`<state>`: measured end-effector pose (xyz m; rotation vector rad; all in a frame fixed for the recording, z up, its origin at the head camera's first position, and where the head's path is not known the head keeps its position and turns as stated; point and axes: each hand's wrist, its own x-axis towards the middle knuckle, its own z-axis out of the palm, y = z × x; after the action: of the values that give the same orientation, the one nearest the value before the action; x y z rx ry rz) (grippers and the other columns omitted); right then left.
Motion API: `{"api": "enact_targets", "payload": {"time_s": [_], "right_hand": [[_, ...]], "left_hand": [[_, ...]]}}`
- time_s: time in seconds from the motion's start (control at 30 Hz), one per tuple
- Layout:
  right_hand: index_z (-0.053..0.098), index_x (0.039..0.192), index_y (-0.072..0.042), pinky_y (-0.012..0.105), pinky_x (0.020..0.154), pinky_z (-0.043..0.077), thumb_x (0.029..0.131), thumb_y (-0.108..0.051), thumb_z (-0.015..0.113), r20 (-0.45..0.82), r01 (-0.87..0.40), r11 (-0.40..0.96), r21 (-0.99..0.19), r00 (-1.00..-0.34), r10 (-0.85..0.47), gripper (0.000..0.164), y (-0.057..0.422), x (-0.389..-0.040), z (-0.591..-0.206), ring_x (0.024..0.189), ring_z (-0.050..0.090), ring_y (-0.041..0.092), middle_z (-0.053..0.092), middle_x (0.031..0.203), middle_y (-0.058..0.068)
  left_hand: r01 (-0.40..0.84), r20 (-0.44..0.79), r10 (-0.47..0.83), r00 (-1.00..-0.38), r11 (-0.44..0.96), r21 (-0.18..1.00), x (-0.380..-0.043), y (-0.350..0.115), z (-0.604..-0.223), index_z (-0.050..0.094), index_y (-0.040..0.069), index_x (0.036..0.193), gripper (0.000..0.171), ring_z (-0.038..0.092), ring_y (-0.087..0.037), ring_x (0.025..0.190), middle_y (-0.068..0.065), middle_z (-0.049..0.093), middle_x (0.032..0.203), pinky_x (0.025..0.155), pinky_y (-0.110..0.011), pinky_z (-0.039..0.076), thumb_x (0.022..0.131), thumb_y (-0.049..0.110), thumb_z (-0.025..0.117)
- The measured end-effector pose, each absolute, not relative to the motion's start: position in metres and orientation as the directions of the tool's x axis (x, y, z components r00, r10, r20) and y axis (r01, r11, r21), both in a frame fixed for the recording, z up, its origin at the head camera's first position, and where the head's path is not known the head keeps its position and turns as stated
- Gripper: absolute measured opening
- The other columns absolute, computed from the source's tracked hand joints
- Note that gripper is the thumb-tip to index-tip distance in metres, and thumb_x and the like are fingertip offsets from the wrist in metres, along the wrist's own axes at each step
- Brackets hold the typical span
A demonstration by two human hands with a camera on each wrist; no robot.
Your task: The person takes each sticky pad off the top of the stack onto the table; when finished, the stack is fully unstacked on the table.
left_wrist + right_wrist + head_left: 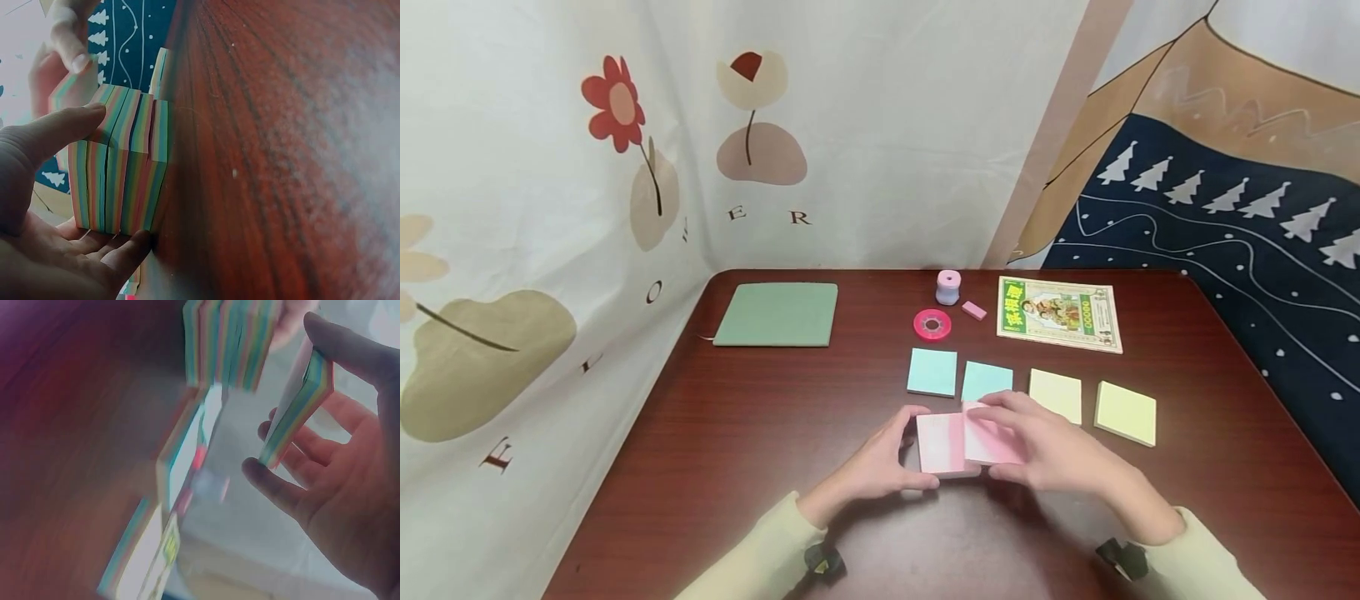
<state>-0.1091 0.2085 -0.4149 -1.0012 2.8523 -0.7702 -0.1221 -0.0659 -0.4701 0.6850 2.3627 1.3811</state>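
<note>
In the head view, my left hand holds a stack of sticky note pads with a pink top on the table. Thumb and fingers span the two sides of the stack. The left wrist view shows the striped, multicoloured edges of several pads piled up. My right hand pinches one more sticky note pad, pink on top, overlapping the right part of the stack in the head view. In the right wrist view that pad is tilted between thumb and fingers, apart from the stack.
Behind the hands lie two blue pads and two yellow pads. Farther back are a pink tape roll, a white-pink spool, a pink eraser-like block, a printed booklet and a green notebook. Curtains surround the table.
</note>
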Motion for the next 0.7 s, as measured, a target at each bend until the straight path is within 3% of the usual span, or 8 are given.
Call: {"api": "enact_targets", "payload": {"time_s": [0.17,0.37,0.7], "right_hand": [[0.061,0.132,-0.019,0.044,0.088,0.052,0.072,-0.027,0.088,0.113,-0.520,0.750,-0.409,-0.844,-0.524,0.067,0.234,-0.097,-0.426,0.113,0.053,0.021,0.055,0.129,0.002],[0.064,0.128,-0.014,0.049,0.091,0.050,0.068,-0.025,0.088,0.099,-0.551,0.762,-0.340,-0.827,-0.554,0.065,0.244,-0.089,-0.445,0.111,0.057,0.027,0.057,0.125,0.007],[0.065,0.125,-0.014,0.046,0.088,0.051,0.066,-0.028,0.089,0.136,-0.594,0.754,-0.280,-0.803,-0.581,0.065,0.238,-0.091,-0.460,0.108,0.057,0.023,0.058,0.122,0.006]], "left_hand": [[0.242,-0.022,0.546,-0.838,0.407,0.881,-0.122,-0.065,-0.470,0.041,0.016,0.136,0.082,0.054,-0.020,0.117,-0.002,0.051,0.127,0.102,-0.036,0.045,0.070,0.022,0.089],[0.225,-0.028,0.543,-0.839,0.393,0.891,-0.122,-0.066,-0.469,0.041,0.016,0.135,0.081,0.053,-0.021,0.117,-0.003,0.050,0.127,0.103,-0.037,0.044,0.070,0.020,0.089],[0.221,-0.034,0.549,-0.835,0.391,0.893,-0.122,-0.065,-0.470,0.040,0.015,0.135,0.080,0.053,-0.022,0.117,-0.003,0.050,0.126,0.103,-0.038,0.043,0.071,0.022,0.089]]}}
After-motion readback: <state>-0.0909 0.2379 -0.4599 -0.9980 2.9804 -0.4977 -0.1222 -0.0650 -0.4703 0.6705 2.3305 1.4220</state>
